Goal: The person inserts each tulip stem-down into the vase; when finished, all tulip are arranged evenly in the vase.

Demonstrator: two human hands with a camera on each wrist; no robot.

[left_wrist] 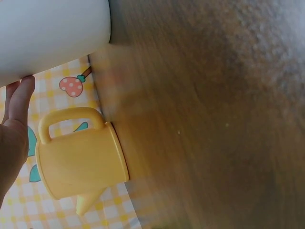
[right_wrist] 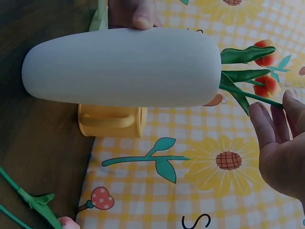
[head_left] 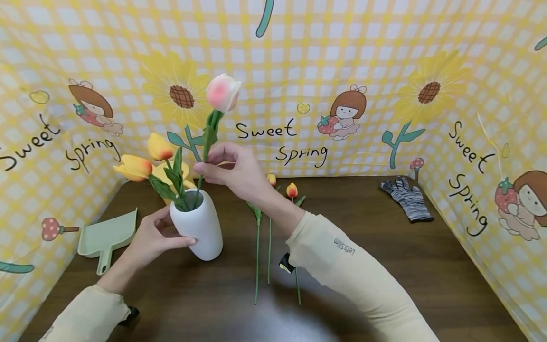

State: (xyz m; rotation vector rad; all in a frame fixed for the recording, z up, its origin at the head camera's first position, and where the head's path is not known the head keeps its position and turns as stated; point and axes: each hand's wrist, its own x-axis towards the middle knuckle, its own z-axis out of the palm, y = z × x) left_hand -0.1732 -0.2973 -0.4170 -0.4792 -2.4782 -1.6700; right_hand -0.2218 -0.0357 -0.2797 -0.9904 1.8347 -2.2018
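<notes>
On the table at left stands a white vase, tilted slightly in the head view. My left hand holds its side, thumb across the front and fingers behind. Two yellow-orange tulips lean out of its mouth to the left. My right hand pinches the green stem of a pink-and-white tulip above the vase. The stem's lower end goes into the vase mouth, and the bloom points up. In the right wrist view, thumb and fingers meet on that stem; its bloom is outside that view.
Three tulip stems lie mid-table, partly behind my right forearm. A yellow watering can stands behind the vase. A pale green dustpan lies at left, a grey knit glove at back right. Checked yellow cloth walls the table's back and sides.
</notes>
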